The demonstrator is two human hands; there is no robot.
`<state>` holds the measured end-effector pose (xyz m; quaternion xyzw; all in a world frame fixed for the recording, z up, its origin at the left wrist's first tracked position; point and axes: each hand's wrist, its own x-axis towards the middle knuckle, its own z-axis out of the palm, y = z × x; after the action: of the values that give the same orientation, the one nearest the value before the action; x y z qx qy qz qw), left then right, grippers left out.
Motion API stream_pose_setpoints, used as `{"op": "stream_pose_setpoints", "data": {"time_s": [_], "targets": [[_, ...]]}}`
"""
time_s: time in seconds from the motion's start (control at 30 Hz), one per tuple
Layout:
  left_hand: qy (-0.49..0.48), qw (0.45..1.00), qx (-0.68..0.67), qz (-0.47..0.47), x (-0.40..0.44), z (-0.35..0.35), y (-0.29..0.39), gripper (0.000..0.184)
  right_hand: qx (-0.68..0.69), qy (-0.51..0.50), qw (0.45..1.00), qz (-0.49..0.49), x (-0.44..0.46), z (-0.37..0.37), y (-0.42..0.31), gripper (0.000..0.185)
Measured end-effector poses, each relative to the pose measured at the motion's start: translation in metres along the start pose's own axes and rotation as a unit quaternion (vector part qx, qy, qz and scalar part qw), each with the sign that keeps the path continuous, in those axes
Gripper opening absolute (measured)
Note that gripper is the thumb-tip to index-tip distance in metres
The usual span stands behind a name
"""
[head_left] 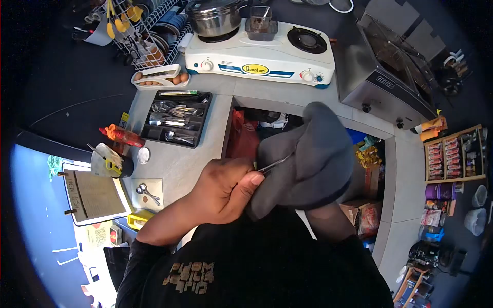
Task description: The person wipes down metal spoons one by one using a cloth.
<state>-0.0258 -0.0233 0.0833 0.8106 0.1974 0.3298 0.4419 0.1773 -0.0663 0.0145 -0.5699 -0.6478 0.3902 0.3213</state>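
My left hand [231,187] is closed, with the thumb pressed on a thin metal utensil [276,163]. The far end of this utensil goes into the folds of a dark grey cloth [313,164], so its kind is hidden. My right hand is under the cloth, which wraps over its fingers and bunches around the utensil; only the forearm [335,218] shows below. Beyond my left hand lies a black cutlery tray [147,134] with spoons and forks in its compartments. Several spoons [148,194] rest on a pale square mat [156,185] to the left.
A white two-burner stove [241,56] carries a steel pot [213,20] and a clear container [261,28]. Right of it stands a steel fryer [377,92]. Eggs sit in a white holder [159,77]. A red sauce bottle [126,136] and a menu clipboard [97,192] are at left.
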Motion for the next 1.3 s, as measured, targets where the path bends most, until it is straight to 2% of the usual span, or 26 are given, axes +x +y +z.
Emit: {"op": "stream_pose_setpoints", "data": {"time_s": [0.03,0.1,0.23,0.3,0.33,0.4,0.43,0.5,0.53,0.6,0.63,0.67,0.7,0.73,0.8,0.83,0.9,1.0,1.07,1.13,1.17,1.2,1.23,1.3], "targets": [[0.007,1.0,0.004,0.007,0.004,0.002,0.001,0.029,-0.06,0.012,0.998,-0.019,0.001,0.002,0.004,0.039],[0.013,1.0,-0.009,0.008,0.01,0.01,-0.002,0.028,-0.096,0.047,0.992,-0.069,-0.002,0.001,0.006,0.042],[0.005,1.0,0.02,0.011,0.014,0.02,-0.009,0.027,0.008,0.132,0.97,-0.202,-0.007,-0.003,-0.003,0.045],[-0.015,0.999,-0.036,-0.033,0.013,0.023,-0.012,0.026,0.145,0.135,0.963,-0.183,-0.016,-0.002,0.009,0.046],[-0.009,0.997,-0.069,-0.04,0.014,0.026,-0.013,0.026,0.251,0.119,0.951,-0.135,-0.021,-0.003,0.03,0.046],[-0.014,0.99,-0.121,-0.073,0.016,0.03,-0.019,0.027,0.178,0.159,0.962,-0.132,-0.025,-0.006,0.04,0.041],[-0.003,0.988,-0.131,-0.078,0.019,0.035,-0.021,0.027,0.0,0.206,0.963,-0.174,-0.022,-0.003,0.034,0.037],[0.023,0.984,-0.15,-0.09,0.026,0.044,-0.025,0.027,-0.167,0.234,0.934,-0.214,-0.02,-0.008,0.022,0.035],[0.017,0.984,-0.148,-0.097,0.029,0.046,-0.026,0.026,-0.153,0.223,0.938,-0.218,-0.02,-0.014,0.013,0.037],[0.002,0.984,-0.143,-0.11,0.038,0.051,-0.028,0.026,0.081,0.117,0.954,-0.264,-0.013,-0.033,0.025,0.039],[0.007,0.984,-0.145,-0.104,0.043,0.055,-0.028,0.026,0.297,0.014,0.91,-0.289,-0.003,-0.054,0.052,0.039],[0.013,0.984,-0.147,-0.099,0.05,0.059,-0.028,0.025,0.44,-0.015,0.857,-0.269,0.001,-0.06,0.059,0.04],[0.019,0.985,-0.147,-0.093,0.056,0.063,-0.028,0.025,0.573,-0.038,0.781,-0.247,0.004,-0.066,0.067,0.041],[0.031,0.984,-0.148,-0.092,0.059,0.065,-0.03,0.024,0.643,0.015,0.741,-0.194,0.004,-0.06,0.063,0.044],[0.052,0.983,-0.151,-0.086,0.069,0.07,-0.036,0.023,0.541,0.116,0.817,-0.165,-0.001,-0.051,0.057,0.049],[0.057,0.988,-0.127,-0.069,0.076,0.071,-0.036,0.023,0.353,0.157,0.904,-0.183,-0.007,-0.047,0.054,0.052],[0.067,0.994,-0.077,-0.035,0.091,0.072,-0.033,0.023,0.11,0.21,0.952,-0.192,-0.007,-0.058,0.059,0.059],[0.019,0.999,-0.021,-0.03,0.103,0.078,-0.035,0.022,0.034,0.254,0.957,-0.138,-0.011,-0.103,0.082,0.066],[0.025,0.998,-0.036,-0.044,0.105,0.083,-0.038,0.022,0.042,0.268,0.962,-0.04,-0.018,-0.137,0.108,0.067],[0.062,0.996,-0.033,-0.054,0.11,0.088,-0.043,0.024,-0.089,0.245,0.964,-0.061,-0.015,-0.166,0.123,0.065],[0.081,0.994,-0.033,-0.059,0.111,0.092,-0.046,0.025,-0.219,0.207,0.945,-0.129,-0.011,-0.18,0.128,0.062],[0.088,0.985,-0.101,-0.113,0.109,0.095,-0.048,0.026,-0.275,0.191,0.926,-0.173,-0.009,-0.184,0.13,0.064],[0.087,0.989,-0.078,-0.095,0.113,0.099,-0.05,0.026,-0.328,0.177,0.902,-0.218,-0.006,-0.189,0.13,0.065],[0.084,0.994,-0.032,-0.059,0.121,0.107,-0.052,0.026,-0.293,0.198,0.907,-0.23,-0.001,-0.175,0.117,0.071]]}}
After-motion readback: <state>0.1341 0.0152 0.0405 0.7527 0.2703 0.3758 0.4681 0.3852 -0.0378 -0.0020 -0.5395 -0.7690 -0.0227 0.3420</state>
